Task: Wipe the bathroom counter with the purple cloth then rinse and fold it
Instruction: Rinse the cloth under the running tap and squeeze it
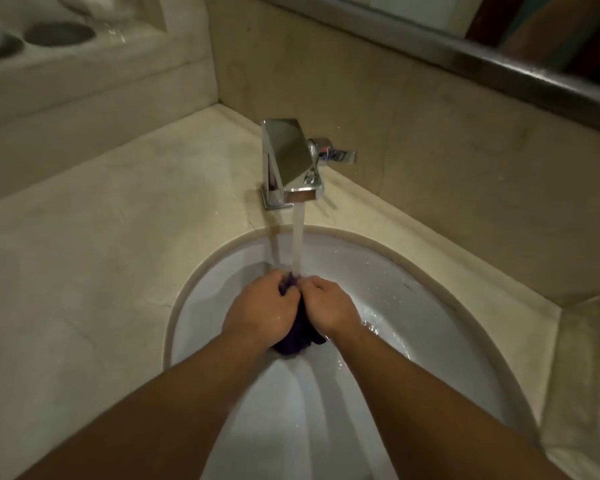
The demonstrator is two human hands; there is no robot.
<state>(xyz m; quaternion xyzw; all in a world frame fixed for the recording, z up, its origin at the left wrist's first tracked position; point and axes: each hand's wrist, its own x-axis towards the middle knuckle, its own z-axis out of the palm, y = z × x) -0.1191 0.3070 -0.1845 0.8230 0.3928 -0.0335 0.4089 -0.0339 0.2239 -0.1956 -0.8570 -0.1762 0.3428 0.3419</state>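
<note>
The purple cloth (300,336) is bunched up between both hands over the white sink basin (430,306). My left hand (257,308) grips its left side and my right hand (328,304) grips its right side, fingers curled round the fabric. Most of the cloth is hidden by the hands; a dark wet clump hangs below them. Water runs from the chrome faucet (288,161) straight down onto the cloth's top edge between my fingers.
The beige stone counter (101,254) surrounds the basin. A raised ledge at the back left carries two round dark dishes (59,36). A crumpled clear plastic bag (589,375) lies at the right edge. The faucet handle (338,155) points right, below a mirror frame.
</note>
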